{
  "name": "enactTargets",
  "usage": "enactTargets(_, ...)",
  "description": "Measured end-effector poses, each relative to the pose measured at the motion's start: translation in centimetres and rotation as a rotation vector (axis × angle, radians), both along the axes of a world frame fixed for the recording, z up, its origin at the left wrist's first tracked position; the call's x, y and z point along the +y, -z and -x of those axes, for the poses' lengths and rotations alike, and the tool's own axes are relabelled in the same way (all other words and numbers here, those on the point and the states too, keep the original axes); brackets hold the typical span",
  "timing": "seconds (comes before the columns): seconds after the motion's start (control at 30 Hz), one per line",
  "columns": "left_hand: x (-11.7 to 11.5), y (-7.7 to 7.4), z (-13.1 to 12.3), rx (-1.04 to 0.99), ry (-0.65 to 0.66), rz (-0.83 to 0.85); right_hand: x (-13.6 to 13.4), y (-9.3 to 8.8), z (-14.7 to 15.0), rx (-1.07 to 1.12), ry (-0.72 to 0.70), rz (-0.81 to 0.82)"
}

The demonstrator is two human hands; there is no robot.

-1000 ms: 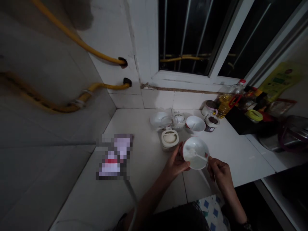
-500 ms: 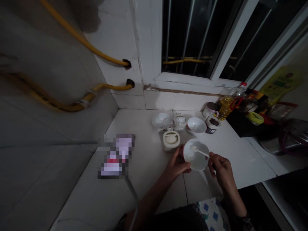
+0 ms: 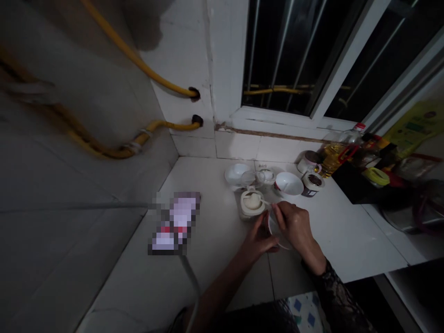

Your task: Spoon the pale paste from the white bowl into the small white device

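Observation:
My left hand (image 3: 259,239) is closed on the side of a white bowl (image 3: 276,230) with some red on its outside. My right hand (image 3: 294,226) pinches the handle of a small white spoon (image 3: 265,202) and hides much of the bowl beneath it. The spoon's head is over the mouth of a square-rimmed jar (image 3: 252,213), which holds a white, grainy-looking substance. Whether the spoon touches the contents I cannot tell. The jar's clear lid (image 3: 252,178) stands tipped back behind it.
Behind the jar are a white bowl (image 3: 237,172), a second white bowl (image 3: 289,183) and a dark-labelled jar (image 3: 313,183). An oil bottle (image 3: 333,157) stands by the window. A blurred-out phone-like device (image 3: 183,208) with a cable lies left on the white counter (image 3: 215,259).
My right hand has moved left, taking the spoon from inside the held bowl to the jar's mouth. My left hand still holds the bowl. The view has shifted slightly.

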State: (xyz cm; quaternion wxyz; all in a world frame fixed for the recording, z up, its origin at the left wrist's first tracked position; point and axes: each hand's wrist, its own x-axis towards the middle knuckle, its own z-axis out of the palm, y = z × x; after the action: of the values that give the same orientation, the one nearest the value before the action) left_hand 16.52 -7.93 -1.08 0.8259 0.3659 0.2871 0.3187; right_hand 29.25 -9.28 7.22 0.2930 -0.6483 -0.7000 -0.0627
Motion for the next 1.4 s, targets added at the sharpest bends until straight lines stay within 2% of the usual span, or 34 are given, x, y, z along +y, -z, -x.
enactTargets(0.07,0.0,0.0,0.0,-0.006,-0.004,0.000,0.1,0.3,0.0,-0.195,-0.009,-0.022)
enactTargets(0.17,0.1,0.5,-0.2,0.001,-0.009,0.000,-0.1,0.1,-0.3,-0.218,-0.007,-0.047)
enactTargets(0.3,0.2,1.0,-0.4,0.015,-0.007,-0.007,-1.3,-0.6,-1.0,0.148,-0.039,-0.004)
enactTargets(0.4,0.2,0.6,-0.2,0.018,-0.008,-0.007,-3.0,-0.9,-1.8,0.458,0.014,0.065)
enactTargets(0.47,0.2,0.1,0.0,0.010,-0.004,-0.011,-4.4,-0.9,-2.7,0.580,0.054,0.085)
enactTargets(0.53,0.2,-0.5,0.2,0.002,0.015,-0.029,-5.8,-0.8,-3.7,0.606,0.095,0.101)
enactTargets(0.6,0.2,-1.0,0.2,-0.006,0.028,-0.041,-7.0,-0.6,-4.7,0.532,0.125,0.144)
enactTargets(0.7,0.0,-1.4,0.2,-0.005,0.019,-0.056,-8.0,0.0,-5.9,0.276,0.177,0.191)
enactTargets(0.8,-0.1,-1.3,0.3,0.019,0.020,-0.116,-7.6,0.9,-6.0,0.048,0.242,0.127)
enactTargets(0.9,-0.1,-0.9,0.3,0.027,0.020,-0.172,-6.6,1.3,-5.0,-0.025,0.231,0.041)
enactTargets(0.97,0.0,-0.4,0.3,0.013,0.023,-0.188,-6.1,1.2,-4.0,-0.086,0.158,-0.027)
enactTargets(1.03,0.1,0.0,0.4,-0.009,0.013,-0.204,-6.0,0.6,-3.3,-0.186,0.020,-0.067)
enactTargets(1.1,0.2,0.2,0.5,-0.024,0.009,-0.234,-6.4,-0.3,-3.0,-0.285,-0.134,-0.056)
enactTargets(1.17,0.2,0.2,0.6,-0.024,0.008,-0.256,-7.1,-1.1,-3.2,-0.355,-0.212,-0.032)
enactTargets(1.2,0.2,0.1,0.6,-0.019,0.009,-0.262,-7.4,-1.4,-3.4,-0.379,-0.199,-0.042)
enactTargets(1.33,0.0,-0.5,0.8,-0.002,0.055,-0.265,-8.1,-1.8,-4.3,-0.462,0.014,-0.196)
enactTargets(1.4,0.0,-0.8,0.8,-0.004,0.077,-0.266,-8.3,-1.6,-4.3,-0.484,-0.008,-0.183)
